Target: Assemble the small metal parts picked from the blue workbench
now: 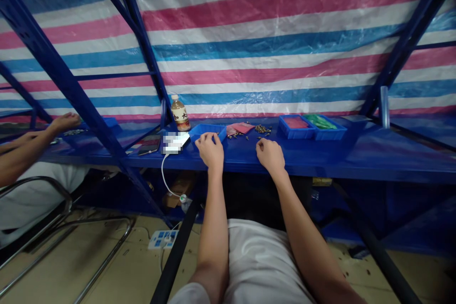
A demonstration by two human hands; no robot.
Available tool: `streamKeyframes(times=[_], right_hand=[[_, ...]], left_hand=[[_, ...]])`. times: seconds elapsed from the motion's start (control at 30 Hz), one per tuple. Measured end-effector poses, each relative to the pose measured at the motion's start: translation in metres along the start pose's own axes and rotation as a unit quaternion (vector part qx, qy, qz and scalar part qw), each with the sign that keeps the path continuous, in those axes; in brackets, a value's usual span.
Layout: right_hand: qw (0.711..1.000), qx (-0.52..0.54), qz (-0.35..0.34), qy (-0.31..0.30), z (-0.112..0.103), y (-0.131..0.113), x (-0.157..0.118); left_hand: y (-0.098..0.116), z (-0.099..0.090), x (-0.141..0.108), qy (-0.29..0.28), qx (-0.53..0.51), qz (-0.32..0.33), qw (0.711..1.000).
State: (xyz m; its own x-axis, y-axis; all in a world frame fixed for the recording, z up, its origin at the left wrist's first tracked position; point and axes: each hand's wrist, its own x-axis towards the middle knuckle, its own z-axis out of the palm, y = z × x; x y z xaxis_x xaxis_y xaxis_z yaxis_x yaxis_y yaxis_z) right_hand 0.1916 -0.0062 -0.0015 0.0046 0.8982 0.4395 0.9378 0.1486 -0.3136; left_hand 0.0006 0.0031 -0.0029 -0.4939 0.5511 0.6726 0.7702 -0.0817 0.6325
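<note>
View: head camera, the only one I have, looking forward and down over my two arms at a blue steel shelf (320, 156).
Left hand (210, 149): fingers curled over the near rim of a blue plastic tray (208, 129); touching it, but I cannot tell whether it is gripped.
Right hand (270, 156): loosely curled at the shelf's front edge; nothing shows in it, though I cannot tell whether something small sits under the fingers.
Nearest pieces: a heap of small brass-coloured parts (262, 128) lies just ahead of my right hand, between it and the pink bags (239, 128).
Further right: two blue bins (311, 127) side by side, one with red pieces, one with green pieces.
Further left: a plastic bottle (180, 114), a blurred white block (174, 142) with a white cable (166, 171), and a phone (148, 146).
Co-worker: a hand (64, 121) at far left, reaching over the shelf.
Behind and below: a striped tarp (228, 33); a power strip (162, 239) on the floor.
</note>
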Motion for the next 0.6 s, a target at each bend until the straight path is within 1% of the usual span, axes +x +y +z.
streamKeyframes(times=[0.3, 0.6], right_hand=[[1.0, 0.0, -0.002, 0.006, 0.0002, -0.0001, -0.0008], [0.999, 0.042, -0.007, 0.001, 0.003, 0.0024, 0.0012]], left_hand=[[0.0008, 0.0003, -0.0009, -0.003, 0.004, 0.002, 1.0], [0.0021, 0.0002, -0.0025, -0.006, 0.001, 0.006, 1.0]])
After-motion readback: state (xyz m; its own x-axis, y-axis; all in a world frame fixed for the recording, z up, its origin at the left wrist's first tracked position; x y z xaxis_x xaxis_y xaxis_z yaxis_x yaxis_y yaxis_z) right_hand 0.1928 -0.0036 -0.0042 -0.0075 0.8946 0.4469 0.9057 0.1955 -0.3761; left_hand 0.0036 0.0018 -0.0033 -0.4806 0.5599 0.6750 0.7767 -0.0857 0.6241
